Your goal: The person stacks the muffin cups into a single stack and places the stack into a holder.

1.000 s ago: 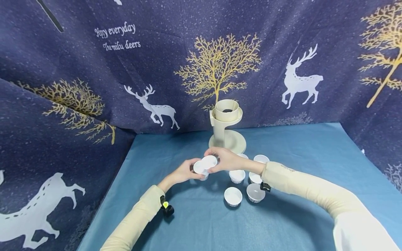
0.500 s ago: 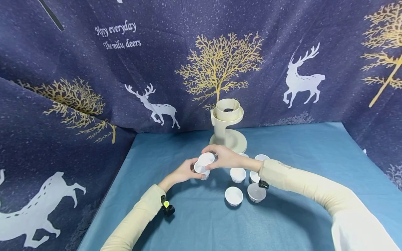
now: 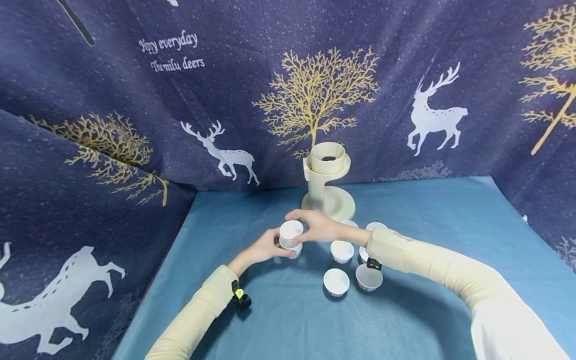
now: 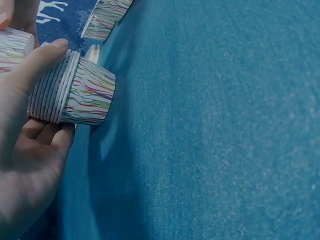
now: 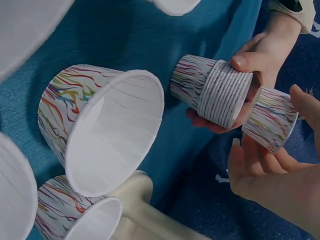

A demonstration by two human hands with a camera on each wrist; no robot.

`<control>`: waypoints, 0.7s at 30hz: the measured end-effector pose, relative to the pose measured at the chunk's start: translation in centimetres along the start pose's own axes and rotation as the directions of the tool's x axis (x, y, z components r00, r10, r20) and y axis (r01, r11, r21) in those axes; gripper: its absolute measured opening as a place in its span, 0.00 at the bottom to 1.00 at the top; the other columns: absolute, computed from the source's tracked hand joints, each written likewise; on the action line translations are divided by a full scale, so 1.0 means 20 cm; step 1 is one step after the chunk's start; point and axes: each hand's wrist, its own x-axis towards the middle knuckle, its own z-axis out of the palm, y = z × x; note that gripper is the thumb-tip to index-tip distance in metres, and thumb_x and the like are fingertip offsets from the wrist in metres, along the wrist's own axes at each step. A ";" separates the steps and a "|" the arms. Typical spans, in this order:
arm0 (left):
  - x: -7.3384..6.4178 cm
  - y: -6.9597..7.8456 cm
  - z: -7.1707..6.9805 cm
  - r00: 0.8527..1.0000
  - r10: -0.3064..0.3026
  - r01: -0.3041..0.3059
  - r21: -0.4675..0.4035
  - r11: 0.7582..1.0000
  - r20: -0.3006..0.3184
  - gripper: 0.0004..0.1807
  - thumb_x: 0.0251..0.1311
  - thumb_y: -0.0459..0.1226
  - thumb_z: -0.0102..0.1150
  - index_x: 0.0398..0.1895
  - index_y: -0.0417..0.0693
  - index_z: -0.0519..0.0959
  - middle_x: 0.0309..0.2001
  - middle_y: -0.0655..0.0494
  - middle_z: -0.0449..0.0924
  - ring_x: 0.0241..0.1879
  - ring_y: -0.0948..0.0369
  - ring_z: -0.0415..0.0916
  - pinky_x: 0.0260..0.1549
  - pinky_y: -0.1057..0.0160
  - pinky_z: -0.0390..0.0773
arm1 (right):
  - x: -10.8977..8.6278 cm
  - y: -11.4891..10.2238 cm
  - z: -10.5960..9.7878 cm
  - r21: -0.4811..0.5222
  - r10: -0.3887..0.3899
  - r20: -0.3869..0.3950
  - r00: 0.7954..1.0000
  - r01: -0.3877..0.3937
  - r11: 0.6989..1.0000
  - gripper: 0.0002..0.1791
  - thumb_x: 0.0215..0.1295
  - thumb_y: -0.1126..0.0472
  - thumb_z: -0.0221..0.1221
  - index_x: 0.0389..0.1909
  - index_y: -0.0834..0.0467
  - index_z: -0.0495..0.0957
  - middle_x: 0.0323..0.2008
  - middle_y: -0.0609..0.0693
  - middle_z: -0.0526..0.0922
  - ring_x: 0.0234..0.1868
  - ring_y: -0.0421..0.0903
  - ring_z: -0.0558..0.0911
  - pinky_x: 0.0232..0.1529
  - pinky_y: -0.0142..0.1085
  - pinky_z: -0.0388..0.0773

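The single paper cup (image 3: 291, 229) lies right at the far side of the stack of nested cups (image 3: 293, 252), overlapping its mouth in the head view; the right wrist view shows its narrow base facing the stack's rims, the two long axes roughly in line; whether cup and stack touch, I cannot tell. Both mouths face up towards the head camera; the stack's long axis looks close to upright, though whether its bottom meets the bench (image 3: 279, 320) is unclear.

The left hand (image 3: 262, 251) grips the stack from the left, thumb on the near side and fingers curled round beneath the rims; the right hand (image 3: 316, 227) reaches in from the right and pinches the single cup between thumb and fingers; the right is the nearer hand to that cup, the left to the stack; nothing visible stands between them.

To the right are more cups: a near left cup (image 3: 336, 282), a near right cup (image 3: 369, 278) and a middle left cup (image 3: 342, 252); others farther back are partly hidden by the right forearm (image 3: 355, 235), which crosses above them; the cream stand (image 3: 317, 194) rises just beyond the right hand, before a dark patterned backdrop (image 3: 225, 100).
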 end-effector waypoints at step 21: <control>-0.03 0.11 0.00 1.000 -0.023 0.023 -0.036 0.999 0.005 0.27 0.49 0.27 0.64 0.55 0.35 0.69 0.50 0.41 0.74 0.44 0.63 0.75 0.42 0.66 0.75 | 0.05 0.02 0.05 -0.082 -0.003 0.047 0.999 0.007 0.997 0.31 0.48 0.54 0.69 0.54 0.61 0.72 0.52 0.51 0.78 0.50 0.46 0.76 0.49 0.39 0.73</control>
